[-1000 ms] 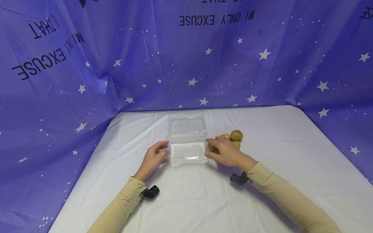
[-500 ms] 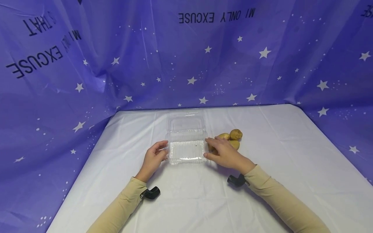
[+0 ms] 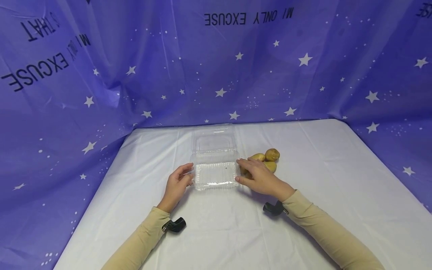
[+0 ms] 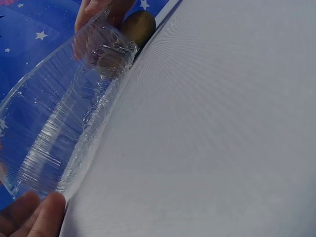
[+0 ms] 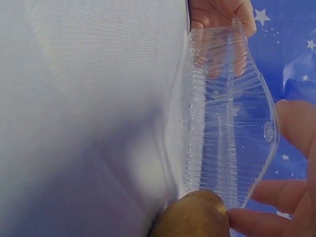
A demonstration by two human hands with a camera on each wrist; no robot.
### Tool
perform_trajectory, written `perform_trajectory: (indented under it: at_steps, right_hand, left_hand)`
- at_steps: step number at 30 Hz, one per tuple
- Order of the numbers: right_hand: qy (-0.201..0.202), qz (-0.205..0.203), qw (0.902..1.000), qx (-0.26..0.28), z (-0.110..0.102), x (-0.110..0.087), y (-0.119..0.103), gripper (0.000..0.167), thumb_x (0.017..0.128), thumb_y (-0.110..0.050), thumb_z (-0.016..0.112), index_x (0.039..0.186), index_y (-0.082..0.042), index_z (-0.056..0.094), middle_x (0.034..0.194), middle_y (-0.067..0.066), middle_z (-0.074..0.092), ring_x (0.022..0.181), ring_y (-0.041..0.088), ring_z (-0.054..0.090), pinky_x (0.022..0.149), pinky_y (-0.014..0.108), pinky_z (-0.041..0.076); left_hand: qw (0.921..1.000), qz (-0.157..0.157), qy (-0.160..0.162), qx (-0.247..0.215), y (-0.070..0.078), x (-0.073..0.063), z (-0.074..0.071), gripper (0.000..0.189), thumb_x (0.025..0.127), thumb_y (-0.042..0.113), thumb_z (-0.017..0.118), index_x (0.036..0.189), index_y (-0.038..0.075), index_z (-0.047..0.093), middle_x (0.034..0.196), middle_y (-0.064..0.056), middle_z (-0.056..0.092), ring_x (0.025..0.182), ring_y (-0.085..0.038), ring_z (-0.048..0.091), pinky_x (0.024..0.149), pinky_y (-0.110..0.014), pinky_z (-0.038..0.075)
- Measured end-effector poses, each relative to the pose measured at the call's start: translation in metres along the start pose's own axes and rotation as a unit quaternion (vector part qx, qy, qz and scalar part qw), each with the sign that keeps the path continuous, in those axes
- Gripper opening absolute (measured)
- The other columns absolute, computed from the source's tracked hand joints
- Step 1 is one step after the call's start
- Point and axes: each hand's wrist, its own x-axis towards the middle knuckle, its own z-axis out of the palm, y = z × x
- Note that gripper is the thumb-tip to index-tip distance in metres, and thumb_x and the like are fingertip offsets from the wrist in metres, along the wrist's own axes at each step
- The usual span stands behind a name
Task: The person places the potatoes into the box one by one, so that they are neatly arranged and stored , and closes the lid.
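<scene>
A clear plastic clamshell container [image 3: 216, 175] stands on the table with its lid [image 3: 214, 141] folded back, away from the person. At its left end is my left hand [image 3: 176, 184], with loosely bent fingers touching the side. My right hand [image 3: 262, 179] reaches to the opposite end, its thumb and extended fingers at the rim. Several potatoes [image 3: 272, 155] lie just right of the container, partly hidden under and behind the right hand. In the right wrist view one potato [image 5: 192, 217] sits against the container's wall, close to the right fingertips.
White cloth covers the table [image 3: 216, 228]. Behind it and along the sides hangs a purple sheet [image 3: 189, 67] with stars and lettering. A black wrist-camera mount [image 3: 174, 225] projects from the left sleeve, and another black mount [image 3: 274, 209] from the right.
The head view has shifted slightly. Both hands stay at the container's ends, and the container and potatoes keep their places relative to them.
</scene>
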Motion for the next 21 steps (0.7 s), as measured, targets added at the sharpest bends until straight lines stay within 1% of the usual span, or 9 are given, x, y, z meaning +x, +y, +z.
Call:
perform_trajectory:
  at_steps: [8, 14, 16, 21]
  right_hand:
    - [-0.003, 0.0, 0.9999, 0.011, -0.001, 0.0, 0.003, 0.063, 0.097, -0.035, 0.065, 0.147, 0.002, 0.051, 0.149, 0.023, 0.054, 0.139, 0.051, 0.046, 0.118, 0.065, 0.033]
    - [-0.012, 0.015, 0.9997, 0.016, -0.004, 0.001, 0.008, 0.064, 0.098, -0.037, 0.064, 0.148, 0.0, 0.049, 0.152, 0.02, 0.052, 0.143, 0.048, 0.043, 0.121, 0.063, 0.03]
    - [-0.002, 0.011, 0.9998, 0.016, -0.007, 0.002, 0.011, 0.064, 0.098, -0.035, 0.065, 0.147, 0.002, 0.05, 0.149, 0.02, 0.055, 0.14, 0.046, 0.047, 0.12, 0.062, 0.032]
    - [0.03, 0.011, 0.9994, 0.016, -0.017, 0.003, 0.021, 0.06, 0.096, -0.031, 0.067, 0.144, 0.003, 0.053, 0.142, 0.024, 0.059, 0.132, 0.047, 0.053, 0.116, 0.062, 0.037]
  left_hand:
    - [1.0, -0.001, -0.004, -0.005, 0.001, 0.0, -0.001, 0.042, 0.093, -0.003, 0.056, 0.134, -0.004, 0.061, 0.131, -0.027, 0.062, 0.087, 0.0, 0.062, 0.07, -0.014, 0.054]
    - [1.0, -0.004, -0.003, -0.005, 0.001, 0.0, -0.001, 0.041, 0.093, -0.002, 0.056, 0.134, -0.004, 0.061, 0.131, -0.027, 0.062, 0.084, -0.002, 0.062, 0.069, -0.014, 0.054]
    - [1.0, -0.002, -0.003, -0.004, 0.001, 0.0, -0.001, 0.042, 0.093, -0.002, 0.057, 0.134, -0.005, 0.061, 0.131, -0.027, 0.062, 0.082, -0.003, 0.062, 0.069, -0.014, 0.054]
    - [1.0, 0.0, -0.002, -0.004, 0.0, 0.0, -0.001, 0.041, 0.093, -0.003, 0.056, 0.133, -0.005, 0.061, 0.13, -0.029, 0.062, 0.084, -0.002, 0.062, 0.07, -0.014, 0.054]
